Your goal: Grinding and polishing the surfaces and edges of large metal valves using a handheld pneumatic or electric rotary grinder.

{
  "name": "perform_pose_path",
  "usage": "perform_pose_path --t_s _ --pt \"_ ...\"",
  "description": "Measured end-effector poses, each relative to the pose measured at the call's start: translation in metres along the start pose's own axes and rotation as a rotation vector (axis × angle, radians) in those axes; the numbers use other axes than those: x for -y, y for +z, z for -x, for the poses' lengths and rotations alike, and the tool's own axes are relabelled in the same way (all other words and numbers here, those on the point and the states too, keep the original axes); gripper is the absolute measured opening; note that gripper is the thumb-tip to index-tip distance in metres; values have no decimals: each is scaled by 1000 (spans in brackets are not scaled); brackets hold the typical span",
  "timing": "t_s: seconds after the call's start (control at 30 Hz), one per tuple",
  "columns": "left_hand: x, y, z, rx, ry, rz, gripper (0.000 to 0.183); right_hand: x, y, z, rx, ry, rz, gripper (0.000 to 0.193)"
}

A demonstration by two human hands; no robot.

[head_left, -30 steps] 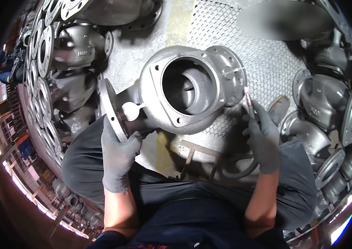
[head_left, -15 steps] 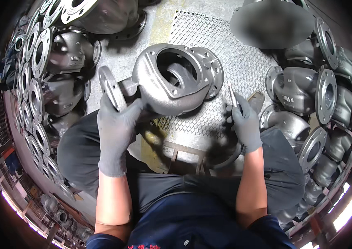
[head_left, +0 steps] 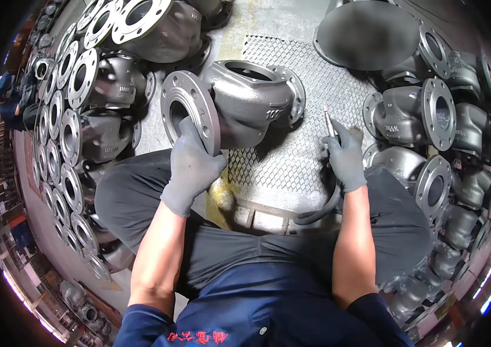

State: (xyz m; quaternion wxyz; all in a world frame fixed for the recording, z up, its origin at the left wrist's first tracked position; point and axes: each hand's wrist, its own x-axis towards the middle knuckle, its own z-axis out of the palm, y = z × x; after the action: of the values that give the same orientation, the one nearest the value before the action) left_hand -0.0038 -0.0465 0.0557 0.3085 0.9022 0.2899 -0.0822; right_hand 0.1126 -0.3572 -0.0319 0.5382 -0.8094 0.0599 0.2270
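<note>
A grey cast-metal valve body (head_left: 242, 110) sits in front of me, tilted, its large round opening toward the top. Its near-left end flange (head_left: 204, 113), ringed with bolt holes, faces left. My left hand (head_left: 193, 165), in a grey glove, grips the lower rim of that flange with the fingers reaching into the bore. My right hand (head_left: 346, 156), also gloved, is closed around a slim pencil grinder (head_left: 330, 124) with a small pinkish tip pointing up. The tip is apart from the valve body, to its right.
A perforated metal plate (head_left: 280, 168) lies on the floor between my knees. Rows of similar valve bodies stand at left (head_left: 106, 136) and right (head_left: 401, 118). A dark hose (head_left: 320, 214) curves below my right hand. A blurred oval (head_left: 367, 34) covers the far right.
The valve body has turned, bringing its left flange round and its top opening away from me. My left hand has moved right with the flange. The pencil grinder stays in my right hand.
</note>
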Motion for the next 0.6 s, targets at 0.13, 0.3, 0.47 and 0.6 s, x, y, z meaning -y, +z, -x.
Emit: perform_pose_path --t_s 0.13,0.3,0.47,0.6 --pt "11 -13 12 -160 127 77 57 10 -7 22 86 -16 125 51" --pt "32 -26 28 -144 21 191 45 24 -5 26 293 102 277 52" --pt "35 -21 33 -160 7 140 48 11 2 -3 495 2 500 51" --pt "34 -18 30 -193 49 120 50 9 12 -14 535 -9 589 50"
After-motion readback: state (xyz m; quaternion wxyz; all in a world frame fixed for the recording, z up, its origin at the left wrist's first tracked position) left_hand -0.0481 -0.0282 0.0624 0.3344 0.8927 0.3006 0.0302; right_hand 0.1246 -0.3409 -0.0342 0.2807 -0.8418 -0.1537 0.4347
